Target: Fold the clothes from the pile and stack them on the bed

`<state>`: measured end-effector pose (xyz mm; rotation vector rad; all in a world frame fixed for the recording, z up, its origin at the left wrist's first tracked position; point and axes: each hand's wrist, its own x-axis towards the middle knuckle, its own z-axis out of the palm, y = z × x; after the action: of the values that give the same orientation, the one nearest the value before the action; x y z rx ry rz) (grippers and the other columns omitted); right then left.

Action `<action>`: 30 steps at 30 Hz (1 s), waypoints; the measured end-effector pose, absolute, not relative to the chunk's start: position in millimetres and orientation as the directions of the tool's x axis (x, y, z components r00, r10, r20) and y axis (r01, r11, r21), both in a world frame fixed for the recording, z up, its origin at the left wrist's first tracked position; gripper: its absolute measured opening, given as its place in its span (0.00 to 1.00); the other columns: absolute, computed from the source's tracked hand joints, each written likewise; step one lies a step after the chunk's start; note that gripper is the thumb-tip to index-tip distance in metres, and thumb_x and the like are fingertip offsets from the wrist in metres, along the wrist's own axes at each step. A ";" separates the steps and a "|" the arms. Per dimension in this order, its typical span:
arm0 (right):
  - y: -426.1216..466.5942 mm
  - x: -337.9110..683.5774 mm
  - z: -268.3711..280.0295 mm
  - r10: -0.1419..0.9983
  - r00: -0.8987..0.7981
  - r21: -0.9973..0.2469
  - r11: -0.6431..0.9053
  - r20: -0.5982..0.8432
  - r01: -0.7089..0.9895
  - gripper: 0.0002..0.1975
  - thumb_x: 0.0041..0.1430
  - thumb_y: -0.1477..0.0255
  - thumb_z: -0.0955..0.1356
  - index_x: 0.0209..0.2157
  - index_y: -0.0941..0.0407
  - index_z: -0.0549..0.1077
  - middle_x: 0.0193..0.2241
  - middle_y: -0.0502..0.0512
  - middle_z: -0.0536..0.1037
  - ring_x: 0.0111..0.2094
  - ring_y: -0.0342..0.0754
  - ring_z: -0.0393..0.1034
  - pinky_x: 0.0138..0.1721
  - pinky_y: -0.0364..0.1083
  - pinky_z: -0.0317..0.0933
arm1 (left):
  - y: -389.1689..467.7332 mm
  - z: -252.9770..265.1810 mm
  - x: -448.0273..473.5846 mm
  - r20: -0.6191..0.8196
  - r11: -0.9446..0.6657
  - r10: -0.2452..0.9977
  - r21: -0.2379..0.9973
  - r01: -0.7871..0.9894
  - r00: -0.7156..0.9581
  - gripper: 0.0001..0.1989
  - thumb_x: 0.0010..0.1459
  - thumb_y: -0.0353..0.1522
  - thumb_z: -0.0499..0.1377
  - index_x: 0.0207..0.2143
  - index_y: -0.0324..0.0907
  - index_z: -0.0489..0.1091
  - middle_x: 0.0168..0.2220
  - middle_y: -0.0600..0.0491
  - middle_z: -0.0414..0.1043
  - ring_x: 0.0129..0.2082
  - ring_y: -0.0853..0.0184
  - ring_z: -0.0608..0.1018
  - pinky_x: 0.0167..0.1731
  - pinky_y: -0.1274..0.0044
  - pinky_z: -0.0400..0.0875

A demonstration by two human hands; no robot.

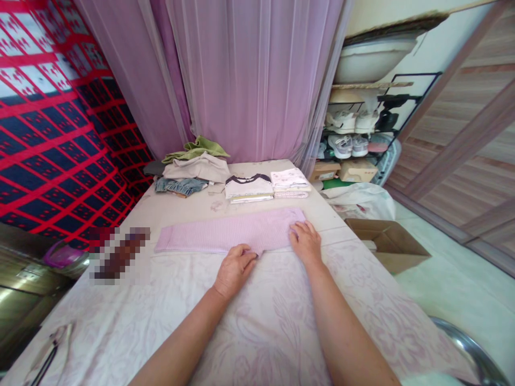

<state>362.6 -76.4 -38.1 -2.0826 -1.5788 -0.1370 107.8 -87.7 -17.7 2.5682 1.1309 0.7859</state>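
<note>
A pair of lilac ribbed pants (pixel 217 233) lies flat across the bed, folded lengthwise with one leg over the other. The waist end is at the right and the leg end at the left. My left hand (pixel 237 268) is closed on the near edge, its fingers pinching the pointed crotch part. At the waist end, my right hand (pixel 306 241) has its fingers bent and gripping the fabric's edge. The exact hold under the right fingertips is partly hidden.
Beyond the pants stand a folded white shirt with dark trim (pixel 247 187) and a folded pale stack (pixel 290 185). Loose clothes (pixel 197 166) are heaped at the back left. A cardboard box (pixel 386 241) and a shoe rack (pixel 354 128) stand off the bed's right side.
</note>
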 end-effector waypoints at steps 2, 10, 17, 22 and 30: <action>-76.5 362.4 -37.5 0.873 0.314 -0.338 -0.188 0.372 0.922 0.15 0.60 0.70 0.61 0.45 0.51 0.76 0.52 0.53 0.74 0.59 0.52 0.55 0.55 0.53 0.52 | -90.2 -17.2 110.1 0.376 -0.667 0.743 0.346 0.660 0.554 0.09 0.60 0.33 0.56 0.40 0.43 0.74 0.48 0.46 0.68 0.47 0.61 0.71 0.48 0.68 0.69; -77.1 362.2 -35.8 0.874 0.321 -0.352 -0.189 0.364 0.916 0.16 0.60 0.69 0.61 0.45 0.51 0.76 0.52 0.53 0.73 0.59 0.53 0.55 0.55 0.53 0.51 | -92.4 -13.2 139.9 0.302 -0.489 0.864 0.306 0.817 0.404 0.11 0.58 0.41 0.59 0.36 0.44 0.75 0.61 0.45 0.59 0.61 0.49 0.60 0.56 0.53 0.56; -75.2 361.7 -33.4 0.874 0.353 -0.355 -0.230 0.334 0.906 0.15 0.60 0.69 0.61 0.45 0.50 0.75 0.53 0.52 0.73 0.59 0.52 0.54 0.54 0.53 0.52 | -84.2 -15.3 124.0 0.174 -0.521 0.851 0.393 0.757 0.495 0.10 0.59 0.37 0.59 0.26 0.45 0.75 0.62 0.52 0.60 0.64 0.52 0.56 0.59 0.51 0.46; -75.1 360.7 -30.8 0.877 0.361 -0.339 -0.251 0.317 0.907 0.15 0.60 0.70 0.61 0.45 0.50 0.75 0.53 0.52 0.72 0.60 0.52 0.54 0.54 0.53 0.52 | -88.2 -13.4 111.8 0.169 -0.620 0.780 0.341 0.706 0.603 0.09 0.60 0.37 0.57 0.31 0.46 0.76 0.63 0.51 0.58 0.65 0.51 0.54 0.59 0.49 0.44; -76.8 360.9 -32.4 0.879 0.334 -0.312 -0.229 0.341 0.922 0.16 0.61 0.69 0.60 0.46 0.50 0.75 0.53 0.52 0.72 0.60 0.52 0.53 0.54 0.52 0.52 | -90.7 -14.3 93.3 0.284 -0.653 0.751 0.457 0.605 0.596 0.12 0.62 0.35 0.52 0.38 0.48 0.76 0.50 0.50 0.74 0.52 0.60 0.73 0.57 0.58 0.59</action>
<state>360.9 -76.8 -32.4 -2.1493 -1.5801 -0.1280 93.3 -90.7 -14.3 2.5140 1.1020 0.6599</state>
